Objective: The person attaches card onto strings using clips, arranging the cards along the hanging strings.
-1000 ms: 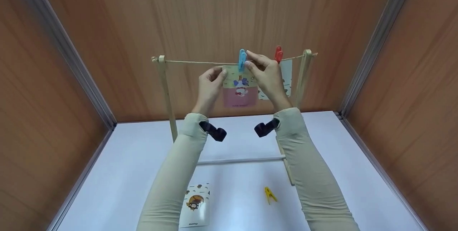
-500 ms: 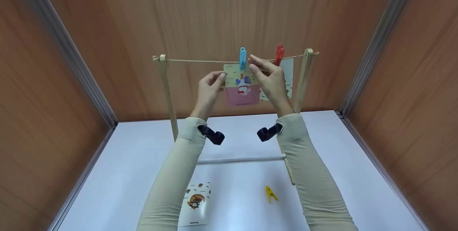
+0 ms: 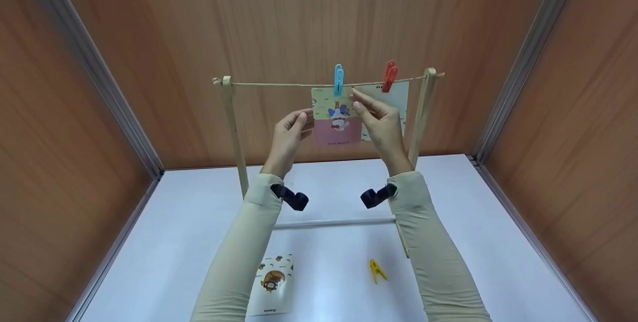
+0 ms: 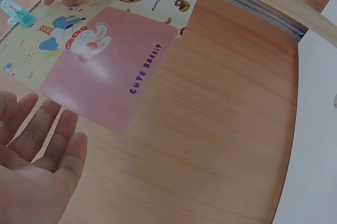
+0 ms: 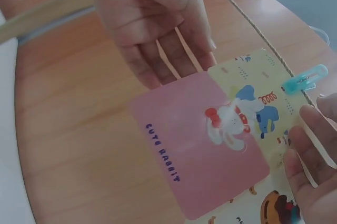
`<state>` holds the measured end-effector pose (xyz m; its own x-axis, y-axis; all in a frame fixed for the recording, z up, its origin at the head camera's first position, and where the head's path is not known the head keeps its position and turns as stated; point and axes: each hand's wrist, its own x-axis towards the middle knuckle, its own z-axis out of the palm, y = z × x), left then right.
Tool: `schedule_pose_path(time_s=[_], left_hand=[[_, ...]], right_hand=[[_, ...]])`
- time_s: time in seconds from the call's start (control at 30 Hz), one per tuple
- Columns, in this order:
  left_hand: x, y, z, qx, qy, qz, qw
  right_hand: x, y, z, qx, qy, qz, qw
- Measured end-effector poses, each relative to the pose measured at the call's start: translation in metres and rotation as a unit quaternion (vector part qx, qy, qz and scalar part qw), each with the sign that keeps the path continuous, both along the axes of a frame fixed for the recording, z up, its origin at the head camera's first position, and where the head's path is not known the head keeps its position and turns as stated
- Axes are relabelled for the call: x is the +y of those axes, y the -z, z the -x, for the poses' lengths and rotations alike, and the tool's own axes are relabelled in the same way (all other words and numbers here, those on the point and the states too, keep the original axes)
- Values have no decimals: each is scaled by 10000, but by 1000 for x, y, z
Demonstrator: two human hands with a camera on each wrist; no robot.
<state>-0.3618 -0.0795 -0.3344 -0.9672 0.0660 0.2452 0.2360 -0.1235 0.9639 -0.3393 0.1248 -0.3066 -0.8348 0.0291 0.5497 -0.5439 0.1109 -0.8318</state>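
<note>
A pink and yellow rabbit card (image 3: 337, 133) hangs from a string (image 3: 279, 84), held by a light blue clothespin (image 3: 339, 79) at its top edge. My left hand (image 3: 287, 135) is by the card's left edge, its fingers loosely bent with nothing gripped. At the card's upper right corner is my right hand (image 3: 383, 125), fingers extended and apart from the clothespin; whether a fingertip touches the card I cannot tell. In the left wrist view the card (image 4: 110, 77) reads "CUTE RABBIT". The right wrist view has the blue clothespin (image 5: 305, 79) astride the string.
Behind the right hand, a white patterned card (image 3: 398, 100) hangs under a red clothespin (image 3: 390, 78). Wooden posts (image 3: 421, 112) carry the string. On the white table lie a yellow clothespin (image 3: 377, 271) and another patterned card (image 3: 271, 287). Wood-grain panels stand around.
My right hand has come down off the blue clothespin, which stays on the string with the card. My left hand has let go of the card's edge and moved slightly down.
</note>
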Motion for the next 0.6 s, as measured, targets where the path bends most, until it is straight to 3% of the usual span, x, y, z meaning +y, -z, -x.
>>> schedule_pose_path(time_s=[0.13, 0.37, 0.6], left_hand=[[-4, 9, -1, -86, 121, -211, 9997], [-11, 29, -3, -272, 187, -185, 9993], [-18, 57, -6, -459, 174, -296, 9984]], right_hand=[[2, 9, 1, -48, -49, 164, 9998], [7, 28, 2, -386, -106, 229, 9989], [15, 50, -4, -858, -136, 128, 9961]])
